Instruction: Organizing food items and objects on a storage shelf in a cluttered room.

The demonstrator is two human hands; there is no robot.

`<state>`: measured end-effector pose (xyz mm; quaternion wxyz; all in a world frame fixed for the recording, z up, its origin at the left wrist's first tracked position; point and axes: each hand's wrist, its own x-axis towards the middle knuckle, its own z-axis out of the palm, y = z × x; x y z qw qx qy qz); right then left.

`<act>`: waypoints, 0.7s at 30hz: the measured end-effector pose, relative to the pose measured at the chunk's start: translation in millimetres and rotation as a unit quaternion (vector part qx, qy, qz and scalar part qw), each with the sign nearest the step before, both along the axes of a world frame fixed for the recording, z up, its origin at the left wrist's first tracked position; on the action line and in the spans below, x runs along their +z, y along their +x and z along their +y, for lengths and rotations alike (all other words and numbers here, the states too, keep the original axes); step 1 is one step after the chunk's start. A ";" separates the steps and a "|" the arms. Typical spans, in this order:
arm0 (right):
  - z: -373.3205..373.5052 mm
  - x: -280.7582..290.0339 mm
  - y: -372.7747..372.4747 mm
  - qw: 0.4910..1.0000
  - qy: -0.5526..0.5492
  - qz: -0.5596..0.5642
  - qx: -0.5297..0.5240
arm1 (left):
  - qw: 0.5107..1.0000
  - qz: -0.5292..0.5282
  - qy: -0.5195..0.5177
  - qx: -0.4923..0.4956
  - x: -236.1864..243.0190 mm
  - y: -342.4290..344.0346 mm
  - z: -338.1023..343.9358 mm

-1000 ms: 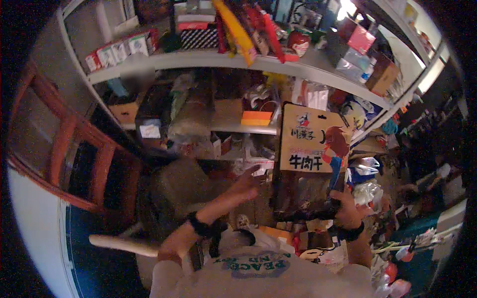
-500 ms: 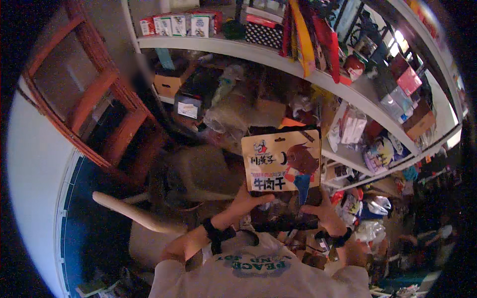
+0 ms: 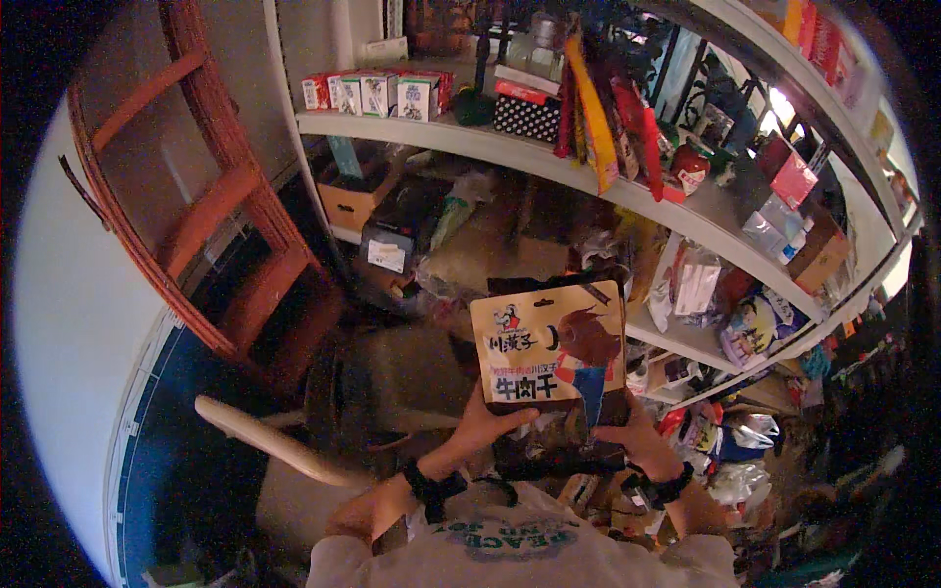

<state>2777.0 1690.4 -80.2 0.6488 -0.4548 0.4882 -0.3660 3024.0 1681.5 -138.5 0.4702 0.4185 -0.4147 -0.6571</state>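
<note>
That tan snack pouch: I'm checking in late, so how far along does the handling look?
Done: the tan snack pouch is off the shelf, upright before the chest. In hand: left hand and right hand grip its bottom edge. Left: it rests on nothing; cluttered shelves sit beyond.

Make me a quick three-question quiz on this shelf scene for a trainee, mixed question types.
1. True or false: both hands grip the tan snack pouch at its lower edge.
2. What stands left of the shelving? A) a reddish wooden ladder B) a metal cart C) a fridge
3. What does each wrist wear?

Key
1. True: the left hand and right hand hold it upright from below.
2. A, the ladder.
3. A dark wristband.
</note>
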 end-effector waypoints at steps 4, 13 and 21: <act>7.6 2.0 2.0 1.000 0.012 -0.011 -0.009 | 1.000 0.005 0.023 -0.004 7.9 1.3 1.0; 8.6 -6.6 2.5 0.999 -0.044 -0.011 0.014 | 0.990 0.116 0.076 -0.035 -0.8 3.9 4.5; 3.5 -2.0 -4.2 0.983 -0.102 0.138 0.060 | 0.981 0.174 0.081 -0.031 -5.1 1.5 -2.5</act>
